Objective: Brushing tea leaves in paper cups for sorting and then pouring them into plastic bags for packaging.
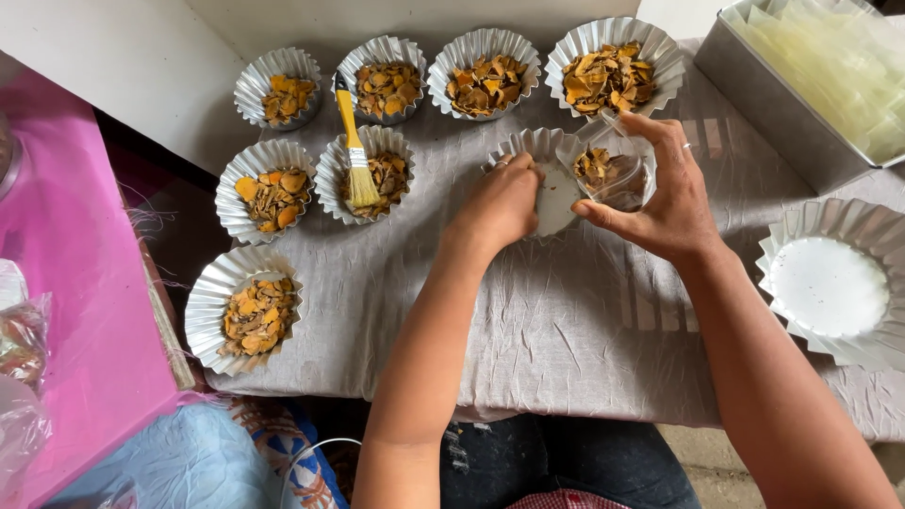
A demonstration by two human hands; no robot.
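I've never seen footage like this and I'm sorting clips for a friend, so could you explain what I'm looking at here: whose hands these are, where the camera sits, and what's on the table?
There is no machine here. One camera, worn on a person's head, looks down at their own two bare hands over a table covered with a wrinkled grey cloth.

The right hand holds a small clear plastic bag with some dried orange-brown slices inside. The left hand rests in a nearly empty fluted foil tray beside the bag.

Seven more foil trays hold the same dried slices, for example one at the near left. A yellow-handled brush lies across one of them. An empty foil tray sits on the right, and a metal box of clear bags stands at the far right.
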